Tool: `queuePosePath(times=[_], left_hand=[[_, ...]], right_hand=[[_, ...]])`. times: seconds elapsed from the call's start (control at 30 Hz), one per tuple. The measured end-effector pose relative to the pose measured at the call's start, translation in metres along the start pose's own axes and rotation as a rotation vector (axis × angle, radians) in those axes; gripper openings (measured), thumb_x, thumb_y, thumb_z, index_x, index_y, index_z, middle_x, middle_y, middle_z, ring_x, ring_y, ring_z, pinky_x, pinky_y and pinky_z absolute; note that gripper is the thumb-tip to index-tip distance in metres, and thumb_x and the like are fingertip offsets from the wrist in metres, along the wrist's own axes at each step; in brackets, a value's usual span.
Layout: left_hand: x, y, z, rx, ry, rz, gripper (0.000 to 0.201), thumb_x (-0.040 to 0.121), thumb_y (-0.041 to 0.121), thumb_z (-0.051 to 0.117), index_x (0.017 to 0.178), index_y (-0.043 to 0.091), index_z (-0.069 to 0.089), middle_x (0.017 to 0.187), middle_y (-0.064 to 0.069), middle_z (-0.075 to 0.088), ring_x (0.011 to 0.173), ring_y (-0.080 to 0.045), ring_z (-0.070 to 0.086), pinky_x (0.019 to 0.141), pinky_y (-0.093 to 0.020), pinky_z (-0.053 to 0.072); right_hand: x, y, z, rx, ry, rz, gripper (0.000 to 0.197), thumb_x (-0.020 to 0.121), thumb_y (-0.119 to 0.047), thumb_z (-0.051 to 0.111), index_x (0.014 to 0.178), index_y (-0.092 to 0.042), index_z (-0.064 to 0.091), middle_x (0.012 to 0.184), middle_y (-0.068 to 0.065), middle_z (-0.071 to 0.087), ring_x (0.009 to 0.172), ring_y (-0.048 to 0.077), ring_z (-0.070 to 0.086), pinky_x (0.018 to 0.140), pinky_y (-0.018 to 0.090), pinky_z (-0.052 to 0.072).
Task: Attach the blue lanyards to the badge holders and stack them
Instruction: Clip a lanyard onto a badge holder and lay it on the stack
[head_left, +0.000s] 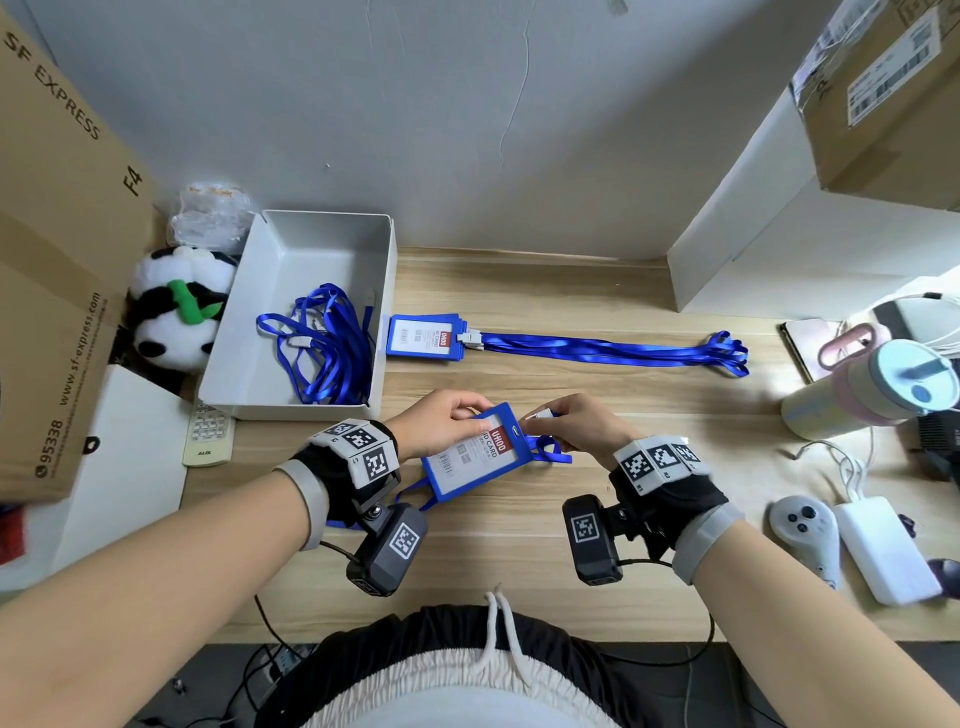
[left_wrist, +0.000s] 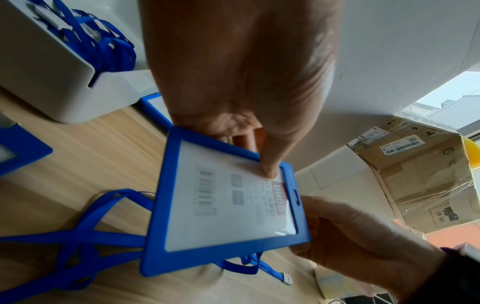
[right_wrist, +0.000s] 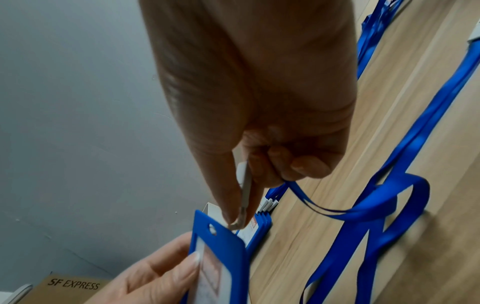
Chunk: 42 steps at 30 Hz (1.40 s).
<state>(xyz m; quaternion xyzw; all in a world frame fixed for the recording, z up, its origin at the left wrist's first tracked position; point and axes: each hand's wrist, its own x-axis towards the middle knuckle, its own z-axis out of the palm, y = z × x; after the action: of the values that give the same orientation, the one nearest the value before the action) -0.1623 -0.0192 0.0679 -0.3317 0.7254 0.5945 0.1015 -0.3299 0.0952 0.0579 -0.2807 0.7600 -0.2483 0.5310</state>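
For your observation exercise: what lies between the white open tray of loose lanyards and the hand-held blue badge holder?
Only bare wooden desk separates the white tray from the blue badge holder, as the head view shows.

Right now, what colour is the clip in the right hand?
Light grey clip, pinched by the right hand; clearest in the right wrist view.

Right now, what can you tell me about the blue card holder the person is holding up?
The badge holder is a flat blue frame, plastic by its look, around a clear window. Inside sits a white card with a red strip reading UHOO, a barcode and small print. A small oval slot pierces its top edge. It is lifted off the wooden table and tilted. The left hand pinches it near the top, thumb on the window. The right hand holds the lanyard's grey clip just beside the slot, not yet through it.
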Motion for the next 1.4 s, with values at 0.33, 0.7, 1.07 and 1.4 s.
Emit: queuePosePath(times=[0.33,0.7,1.07,1.4], left_hand=[[0.005,-0.004,0.002,-0.023,0.032,-0.010,0.024,0.094,0.016,0.053,0.116,0.011,0.058,0.096,-0.005,0.067,0.075,-0.002,0.060,0.055,-0.007,0.045],[0.006,-0.007,0.000,-0.011,0.084,0.001,0.022,0.093,0.015,0.054,0.111,0.006,0.061,0.073,0.008,0.064,0.069,-0.002,0.058,0.056,-0.006,0.043],[0.001,-0.014,-0.003,-0.034,0.127,-0.043,0.024,0.093,0.013,0.054,0.113,0.003,0.060,0.097,-0.012,0.068,0.072,-0.006,0.060,0.057,-0.011,0.046],[-0.006,-0.018,-0.007,-0.222,0.167,-0.124,0.035,0.088,0.021,0.063,0.120,0.010,0.056,0.109,-0.008,0.066,0.085,-0.010,0.062,0.060,-0.012,0.049]], right_hand=[[0.005,0.004,0.002,0.127,-0.016,-0.002,0.010,0.086,-0.023,0.066,0.086,-0.013,0.069,0.077,0.005,0.059,0.064,0.011,0.045,0.060,0.022,0.039],[-0.003,-0.003,0.007,0.184,-0.168,-0.009,0.025,0.088,-0.038,0.060,0.089,-0.013,0.063,0.079,-0.002,0.061,0.072,0.009,0.054,0.062,0.017,0.042],[0.004,-0.009,0.014,-0.046,0.023,-0.117,0.017,0.087,-0.025,0.065,0.082,-0.009,0.066,0.063,-0.002,0.059,0.054,0.007,0.050,0.045,0.012,0.037],[0.001,-0.007,0.009,0.154,0.269,-0.226,0.012,0.095,-0.013,0.049,0.087,-0.008,0.057,0.081,0.005,0.058,0.069,0.014,0.052,0.053,0.012,0.040]])
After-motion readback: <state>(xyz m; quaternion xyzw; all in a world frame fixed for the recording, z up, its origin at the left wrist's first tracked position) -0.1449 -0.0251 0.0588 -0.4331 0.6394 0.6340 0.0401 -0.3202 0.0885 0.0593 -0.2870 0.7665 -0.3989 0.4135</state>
